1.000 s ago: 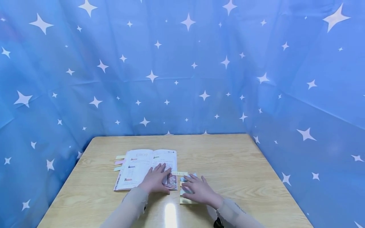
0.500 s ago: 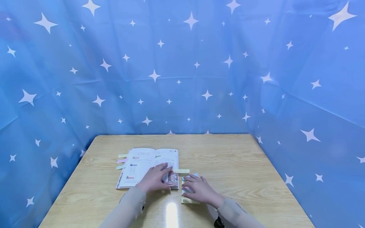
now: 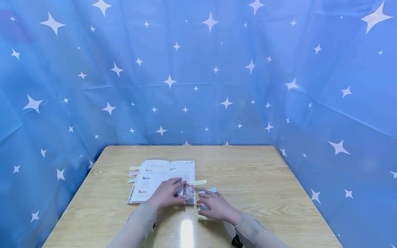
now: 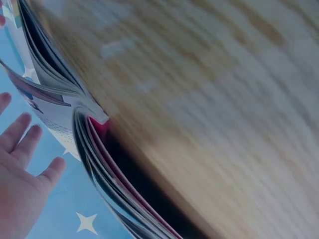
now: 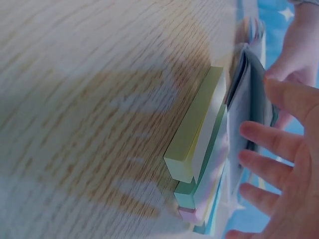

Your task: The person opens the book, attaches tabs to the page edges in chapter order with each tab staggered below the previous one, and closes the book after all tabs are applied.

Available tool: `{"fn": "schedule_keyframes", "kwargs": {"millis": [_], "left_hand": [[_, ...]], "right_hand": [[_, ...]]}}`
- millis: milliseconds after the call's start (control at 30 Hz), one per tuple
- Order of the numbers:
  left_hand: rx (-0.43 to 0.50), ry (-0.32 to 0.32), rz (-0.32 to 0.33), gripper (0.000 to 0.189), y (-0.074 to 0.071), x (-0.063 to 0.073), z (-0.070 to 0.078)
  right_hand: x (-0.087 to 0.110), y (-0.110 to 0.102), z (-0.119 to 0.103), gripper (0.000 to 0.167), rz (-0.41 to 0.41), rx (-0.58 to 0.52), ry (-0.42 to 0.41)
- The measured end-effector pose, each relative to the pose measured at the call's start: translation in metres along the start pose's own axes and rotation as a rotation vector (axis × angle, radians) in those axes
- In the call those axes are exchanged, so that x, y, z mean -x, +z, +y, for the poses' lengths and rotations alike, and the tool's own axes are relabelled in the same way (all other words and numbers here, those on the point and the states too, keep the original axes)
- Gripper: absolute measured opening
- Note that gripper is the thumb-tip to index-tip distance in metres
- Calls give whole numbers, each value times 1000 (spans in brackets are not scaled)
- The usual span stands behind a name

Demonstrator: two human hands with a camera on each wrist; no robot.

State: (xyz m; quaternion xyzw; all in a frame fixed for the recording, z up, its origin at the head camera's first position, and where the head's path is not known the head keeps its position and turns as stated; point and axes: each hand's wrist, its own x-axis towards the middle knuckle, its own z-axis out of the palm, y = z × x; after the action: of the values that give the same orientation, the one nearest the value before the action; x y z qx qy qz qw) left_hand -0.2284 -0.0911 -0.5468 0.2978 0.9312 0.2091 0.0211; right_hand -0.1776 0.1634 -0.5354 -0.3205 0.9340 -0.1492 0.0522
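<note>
An open book (image 3: 156, 184) lies on the table, printed pages up. My left hand (image 3: 165, 194) is over its lower right page, fingertips by the page's right part; in the left wrist view the left hand's fingers (image 4: 26, 144) are spread and fairly straight beside the page edges. A yellow sticky tab (image 3: 200, 182) sticks out from the right page's edge near the left fingertips. My right hand (image 3: 217, 206) is over a row of sticky note pads (image 5: 197, 129) right of the book, its fingers relaxed. That hand covers much of the pads in the head view.
Yellow, pink and green sticky tabs (image 3: 134, 173) project from the book's left edge. The pads include a green one (image 5: 187, 194) and a pink one (image 5: 189, 215). The wooden table (image 3: 242, 165) stands against a blue star-patterned curtain (image 3: 198, 103).
The yellow tab at the right page edge sits a little farther up and more tilted, now apart from the right fingertips in the head view. The view has shifted slightly; both hands stay nearly in place.
</note>
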Motion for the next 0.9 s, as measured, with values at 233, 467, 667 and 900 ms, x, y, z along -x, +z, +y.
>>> {"fn": "schedule_keyframes", "kwargs": {"millis": [233,467,667,900], "left_hand": [[6,-2,-7,74,-2,1,-1],[-32,-15,-45,83,-2,1,-2],[-59,-59,-85,88,-1,-1,-4],[-97,-55,-113,89,0,-4,-6]], "right_hand": [[-2,0,1,40,-20,-17,-11],[-2,0,3,41,-25,-35,2],[-2,0,5,40,-13,-42,3],[-3,2,10,40,-10,-54,14]]}}
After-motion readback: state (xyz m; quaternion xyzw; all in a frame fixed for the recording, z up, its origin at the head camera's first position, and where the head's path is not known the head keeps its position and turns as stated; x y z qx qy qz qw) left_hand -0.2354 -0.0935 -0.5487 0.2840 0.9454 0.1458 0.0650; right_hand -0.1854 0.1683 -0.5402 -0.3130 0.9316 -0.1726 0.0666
